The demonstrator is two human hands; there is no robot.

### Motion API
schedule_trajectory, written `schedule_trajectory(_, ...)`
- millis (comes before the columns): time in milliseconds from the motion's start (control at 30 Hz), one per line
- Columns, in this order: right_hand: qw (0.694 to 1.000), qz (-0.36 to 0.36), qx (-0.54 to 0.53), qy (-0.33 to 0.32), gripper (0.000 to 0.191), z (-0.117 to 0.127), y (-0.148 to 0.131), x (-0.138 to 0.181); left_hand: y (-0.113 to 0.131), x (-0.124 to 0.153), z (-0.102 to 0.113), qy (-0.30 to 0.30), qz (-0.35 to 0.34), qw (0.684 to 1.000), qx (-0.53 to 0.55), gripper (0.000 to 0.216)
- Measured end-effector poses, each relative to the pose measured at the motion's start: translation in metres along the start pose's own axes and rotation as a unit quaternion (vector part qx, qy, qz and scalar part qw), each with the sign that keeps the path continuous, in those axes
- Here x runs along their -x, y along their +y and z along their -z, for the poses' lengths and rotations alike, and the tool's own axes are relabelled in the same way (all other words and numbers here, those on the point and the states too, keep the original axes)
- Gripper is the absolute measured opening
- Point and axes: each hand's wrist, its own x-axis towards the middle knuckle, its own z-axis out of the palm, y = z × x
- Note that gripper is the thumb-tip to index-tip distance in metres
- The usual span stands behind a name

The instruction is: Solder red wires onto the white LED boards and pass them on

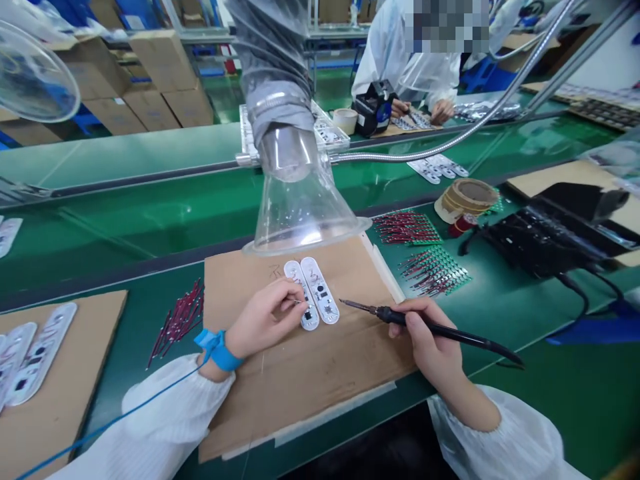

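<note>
Two white oblong circuit boards [320, 290] lie side by side on a brown cardboard sheet [310, 373]. My left hand [265, 317], with a blue wrist strap [217, 348], is pinched on a thin solder wire [299, 301] whose end points at the left board. My right hand [430, 340] grips a black soldering iron [400, 317]; its tip hovers just right of the boards. A clear fume funnel [305, 207] hangs right behind the boards.
Red-wired parts lie left [180, 320] and right [420, 250] of the cardboard. Tape rolls [467, 198] and a black soldering station [545, 233] stand at right. More white boards [30, 353] rest on cardboard at far left. Another person [425, 60] works across the green conveyor [150, 213].
</note>
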Motion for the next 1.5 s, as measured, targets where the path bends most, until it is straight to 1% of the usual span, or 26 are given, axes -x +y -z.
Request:
schedule_trajectory(67, 1.000, -0.005, 0.004, 0.005, 0.032, 0.0023, 0.0052, 0.0061, -0.0027, 0.0007, -0.0020, -0.002, -0.014, 1.000, -0.014, 0.008)
schedule_trajectory(133, 1.000, -0.003, 0.007, 0.000, 0.033, 0.0032, 0.0076, 0.0076, -0.0056, 0.0011, -0.0018, -0.001, -0.013, 1.000, -0.027, 0.010)
schedule_trajectory(267, 1.000, 0.005, 0.015, -0.024, 0.035, 0.0031, 0.0049, 0.0048, -0.0079, 0.0019, -0.0006, -0.007, -0.013, 0.999, -0.034, 0.011)
schedule_trajectory(567, 0.998, -0.001, 0.047, -0.045, 0.041, 0.0022, 0.0026, 0.0018, -0.0046, -0.0003, -0.0012, -0.018, -0.027, 0.998, -0.061, 0.009)
schedule_trajectory(700, 0.998, -0.013, 0.045, -0.040, 0.044, 0.0017, 0.0006, 0.0018, -0.0037, -0.0011, -0.0019, -0.025, -0.035, 0.997, -0.064, 0.008)
schedule_trajectory(833, 0.999, -0.017, 0.028, -0.031, 0.043, 0.0018, 0.0001, 0.0013, -0.0042, -0.0006, -0.0018, -0.015, -0.029, 0.998, -0.051, 0.009)
schedule_trajectory(1033, 0.996, -0.018, 0.048, -0.076, 0.042, 0.0035, 0.0033, 0.0020, -0.0038, -0.0003, -0.0016, -0.027, -0.016, 0.998, -0.056, 0.009)
schedule_trajectory(1233, 0.999, -0.011, 0.022, -0.039, 0.040, 0.0022, 0.0026, 0.0011, -0.0051, 0.0002, -0.0014, -0.030, -0.012, 0.998, -0.053, 0.009)
schedule_trajectory(1400, 0.995, -0.019, 0.056, -0.085, 0.043, 0.0030, 0.0035, 0.0010, -0.0048, -0.0006, -0.0018, -0.032, -0.028, 0.997, -0.058, 0.010)
schedule_trajectory(1500, 0.995, -0.010, 0.052, -0.085, 0.040, 0.0038, 0.0050, 0.0016, -0.0051, -0.0005, -0.0018, -0.031, -0.035, 0.997, -0.057, 0.011)
